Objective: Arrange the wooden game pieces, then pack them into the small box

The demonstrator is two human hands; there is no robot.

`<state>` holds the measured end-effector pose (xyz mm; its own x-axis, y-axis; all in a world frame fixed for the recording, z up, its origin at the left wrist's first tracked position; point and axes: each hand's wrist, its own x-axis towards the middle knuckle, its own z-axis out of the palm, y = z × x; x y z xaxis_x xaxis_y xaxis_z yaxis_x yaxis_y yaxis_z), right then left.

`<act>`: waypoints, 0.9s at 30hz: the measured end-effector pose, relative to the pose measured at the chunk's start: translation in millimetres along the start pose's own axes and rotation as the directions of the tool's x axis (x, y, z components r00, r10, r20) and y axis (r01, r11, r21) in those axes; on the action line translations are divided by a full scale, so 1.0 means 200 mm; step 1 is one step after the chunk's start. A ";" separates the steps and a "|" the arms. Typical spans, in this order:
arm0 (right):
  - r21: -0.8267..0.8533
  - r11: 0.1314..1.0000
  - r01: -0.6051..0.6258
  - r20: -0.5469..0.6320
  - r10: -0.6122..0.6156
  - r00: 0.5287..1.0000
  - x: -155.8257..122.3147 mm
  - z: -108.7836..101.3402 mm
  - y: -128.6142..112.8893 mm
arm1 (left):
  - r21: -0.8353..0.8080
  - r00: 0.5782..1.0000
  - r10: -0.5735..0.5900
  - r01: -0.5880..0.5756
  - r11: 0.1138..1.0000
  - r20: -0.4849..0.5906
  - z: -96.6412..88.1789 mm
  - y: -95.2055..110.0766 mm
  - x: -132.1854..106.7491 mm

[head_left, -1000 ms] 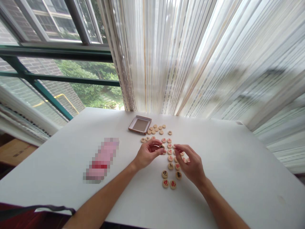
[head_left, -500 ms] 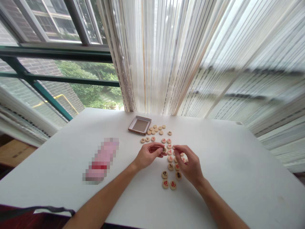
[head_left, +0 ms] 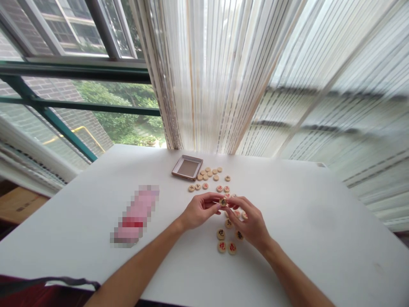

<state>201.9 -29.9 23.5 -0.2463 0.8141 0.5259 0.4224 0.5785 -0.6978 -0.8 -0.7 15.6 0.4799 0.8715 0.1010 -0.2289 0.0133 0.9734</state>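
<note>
A round wooden xiangqi piece [head_left: 223,202] with a black character faces up between my two hands. My left hand [head_left: 200,209] pinches it from the left. From the right, the thumb and fingertips of my right hand [head_left: 252,219] close on its other edge. Below and behind the fingers lie more pieces in rough columns, partly hidden by my right hand. Nearest to me are a red-marked piece [head_left: 222,246], another red one [head_left: 232,248] and a black-marked piece [head_left: 220,234]. Beyond the hands, a short row includes a red-marked piece [head_left: 205,186].
An open shallow box [head_left: 187,167] sits near the table's far edge. Several blank-faced pieces [head_left: 209,174] are grouped beside it. At left lies a pink pixelated object [head_left: 137,215]. String curtains [head_left: 211,85] hang past the white table [head_left: 319,238], with a window at left.
My right hand has moved left and closed on the piece held by my left hand. The piece has shifted slightly right, its black character now plainer. A black-marked piece now shows behind my right fingers.
</note>
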 end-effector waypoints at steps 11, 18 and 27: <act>-0.091 0.994 -0.059 -0.139 0.046 0.989 0.03 -0.07 -0.01 | 0.018 0.988 0.018 -0.015 1.000 -0.156 -0.03 0.00 0.02; -0.027 0.999 -0.047 -0.057 0.045 0.997 0.01 -0.03 -0.01 | 0.115 0.995 0.056 -0.046 0.992 -0.085 0.02 0.01 -0.01; 0.069 0.981 -0.179 0.008 0.179 0.984 0.01 -0.02 -0.03 | 0.378 0.967 0.254 -0.247 0.892 0.032 0.05 0.02 -0.03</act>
<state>203.0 -32.6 30.5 -0.1741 0.9049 0.3883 0.3984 0.4254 -0.8126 4.2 -11.6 21.0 0.4326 0.8302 0.3515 -0.0023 -0.3888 0.9213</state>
